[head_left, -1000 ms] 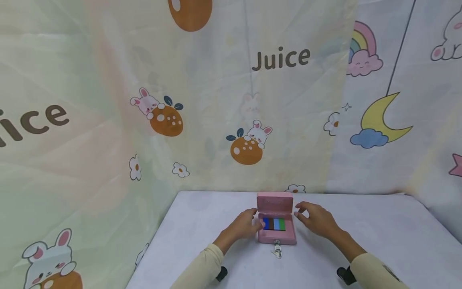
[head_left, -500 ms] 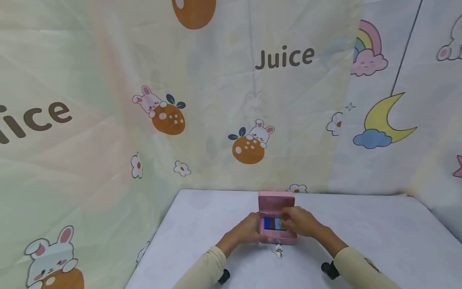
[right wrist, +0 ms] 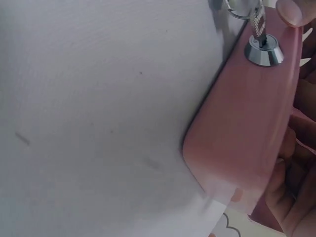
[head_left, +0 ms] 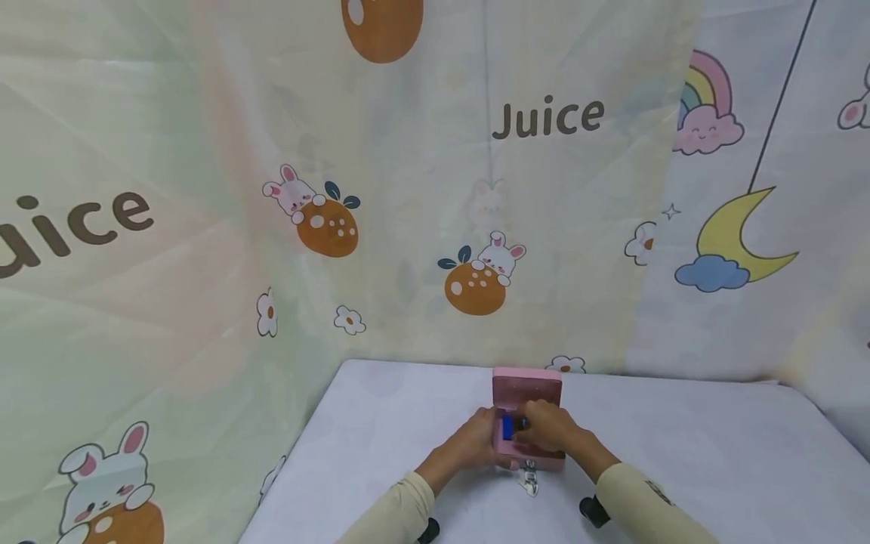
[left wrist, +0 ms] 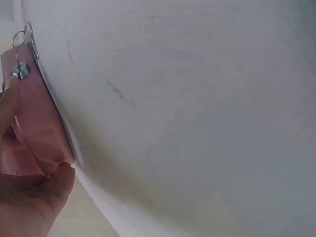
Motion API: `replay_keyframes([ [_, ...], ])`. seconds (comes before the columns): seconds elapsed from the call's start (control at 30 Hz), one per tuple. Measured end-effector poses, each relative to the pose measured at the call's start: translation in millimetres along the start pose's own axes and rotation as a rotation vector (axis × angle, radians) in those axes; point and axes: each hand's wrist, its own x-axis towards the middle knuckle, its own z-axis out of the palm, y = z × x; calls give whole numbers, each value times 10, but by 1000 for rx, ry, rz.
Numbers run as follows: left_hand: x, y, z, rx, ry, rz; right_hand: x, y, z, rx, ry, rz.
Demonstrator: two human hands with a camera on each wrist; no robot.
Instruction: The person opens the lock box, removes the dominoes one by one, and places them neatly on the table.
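A pink metal cash box stands on the table with its lid raised. My left hand holds its left side, the thumb at the front wall beside the lock and a finger at the rear corner. In the head view, my right hand reaches inside, fingers curled over a row of coloured strips; a blue strip shows at the left, the others mostly covered. Thumb and fingers appear to pinch them, though the box wall hides the fingertips in the right wrist view. A key sits in the lock.
The white table extends to both sides of the box. A key ring with a second key hangs at the box's front. Behind stands a cloth backdrop printed with rabbits and oranges.
My right hand has moved left from beside the box into it, covering most of the strips. My left hand has closed in on the box's left side, thumb sliding to the front.
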Motion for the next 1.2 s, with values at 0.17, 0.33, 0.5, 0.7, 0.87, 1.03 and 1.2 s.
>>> replay_keyframes([
  [0.17, 10, -34, 35, 25, 10, -5, 0, -15, 63, -29, 9, -41],
  [0.33, -9, -28, 50, 51, 17, -25, 18, -32, 132, -63, -6, -18],
  [0.5, -28, 22, 27, 64, 17, -52, 50, -72, 133, -73, -11, 16],
  [0.7, -33, 51, -1, 67, 16, -50, 99, -100, 130, -103, -11, 10],
  [0.87, -35, 48, -9, 74, 13, -63, 126, -120, 139, -109, -12, 1],
  [1.03, -38, 45, -13, 87, 15, -55, 155, -131, 145, -121, -34, 7],
  [1.2, -40, 37, -15, 96, 13, -68, 161, -148, 148, -124, -44, 5],
])
